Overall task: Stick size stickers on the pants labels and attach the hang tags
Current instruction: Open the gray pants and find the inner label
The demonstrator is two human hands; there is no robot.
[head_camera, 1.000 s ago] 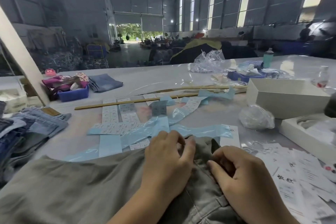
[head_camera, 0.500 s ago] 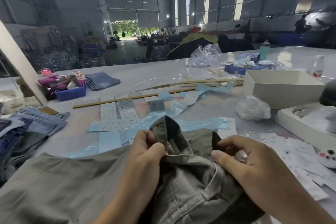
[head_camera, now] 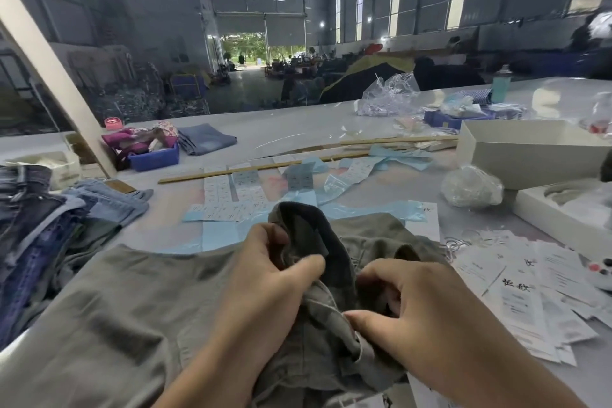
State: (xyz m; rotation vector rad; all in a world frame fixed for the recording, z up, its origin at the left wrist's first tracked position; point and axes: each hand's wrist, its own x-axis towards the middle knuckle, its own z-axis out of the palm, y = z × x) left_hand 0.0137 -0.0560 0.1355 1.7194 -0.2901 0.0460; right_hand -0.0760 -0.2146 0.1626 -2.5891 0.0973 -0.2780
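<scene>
Both the left hand [head_camera: 265, 281] and right hand [head_camera: 420, 308] pinch the olive pants [head_camera: 126, 301] waistband between them; folding it outward evenly should expose the label.

A pale grey desk [head_camera: 298, 129] carries the work. Olive pants [head_camera: 132, 301] lie spread at the near edge, with stacked jeans [head_camera: 49, 219] to the left. Further in lie sticker sheets [head_camera: 231, 195] on blue backing strips and a long wooden stick [head_camera: 265, 167]. To the right — hang tags [head_camera: 523, 295], a plastic bag [head_camera: 470, 187] and white boxes [head_camera: 530, 152]. Further back sit a blue bin [head_camera: 155, 159] and folded denim [head_camera: 207, 137].
</scene>
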